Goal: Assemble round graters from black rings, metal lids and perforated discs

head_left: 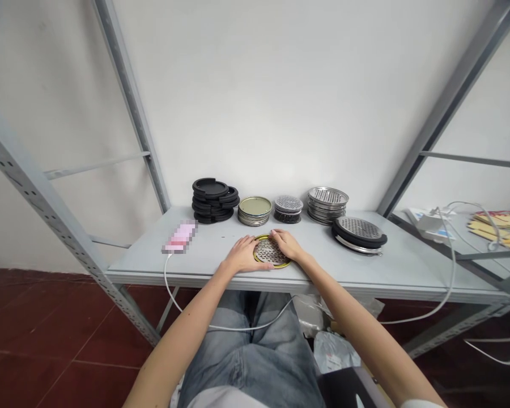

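Observation:
At the front edge of the table, a round perforated metal disc (268, 250) lies inside a gold-coloured ring (285, 263). My left hand (243, 255) grips the left side of the ring, its thumb along the near edge. My right hand (287, 245) presses on the far right side, fingers over the rim of the disc. Behind them stand a stack of gold-coloured round lids (255, 208) and a stack of smaller perforated discs (288, 205). Further right is a stack of silver metal rings with perforated plates (327, 203).
Black round holders (213, 198) are piled at the back left. A blurred pink object (181, 237) with a white cable lies on the left. Assembled black-rimmed perforated discs (359, 231) rest at right. Grey metal posts (130, 102) frame the table (212, 266). A second table holds a white power strip (434, 224).

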Tool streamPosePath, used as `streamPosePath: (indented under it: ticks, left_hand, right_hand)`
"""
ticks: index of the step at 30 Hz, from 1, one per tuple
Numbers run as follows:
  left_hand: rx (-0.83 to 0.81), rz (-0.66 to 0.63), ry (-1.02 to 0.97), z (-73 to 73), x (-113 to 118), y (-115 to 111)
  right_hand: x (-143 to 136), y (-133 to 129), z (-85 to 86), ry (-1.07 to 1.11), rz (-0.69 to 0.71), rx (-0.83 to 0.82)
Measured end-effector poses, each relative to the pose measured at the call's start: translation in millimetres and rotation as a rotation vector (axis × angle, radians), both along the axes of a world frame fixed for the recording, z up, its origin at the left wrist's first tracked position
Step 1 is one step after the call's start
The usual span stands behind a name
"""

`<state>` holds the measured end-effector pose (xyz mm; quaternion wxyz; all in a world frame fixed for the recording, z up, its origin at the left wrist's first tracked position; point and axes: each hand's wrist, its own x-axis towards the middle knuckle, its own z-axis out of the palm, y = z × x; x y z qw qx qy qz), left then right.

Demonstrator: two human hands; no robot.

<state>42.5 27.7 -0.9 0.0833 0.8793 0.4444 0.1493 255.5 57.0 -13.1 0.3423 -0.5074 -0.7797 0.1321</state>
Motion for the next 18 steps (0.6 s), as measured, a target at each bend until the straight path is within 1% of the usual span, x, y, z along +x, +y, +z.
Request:
streamPosePath:
  ticks: [4, 8, 12, 18]
  left_hand:
    - [0.003, -0.006, -0.014, -0.7, -0.3, 0.4]
    - [-0.015, 0.008, 0.0, -1.6, 0.1, 1.5]
    - [-0.018, 0.016, 0.008, -0.9, 0.7, 1.2]
    - [-0.009, 0.013, 0.022, -0.4, 1.0, 1.1]
  right_hand:
    - [1.4, 0.1, -0.7, -0.031, 0.009, -0.039]
    - [1.7, -1.7, 1.6, -0.015, 0.021, -0.076]
    - [2.3, -1.5, 3.7, 0.023, 0.046, -0.092]
    - [4.8, 4.2, 1.5, 0.12, 0.055, -0.149]
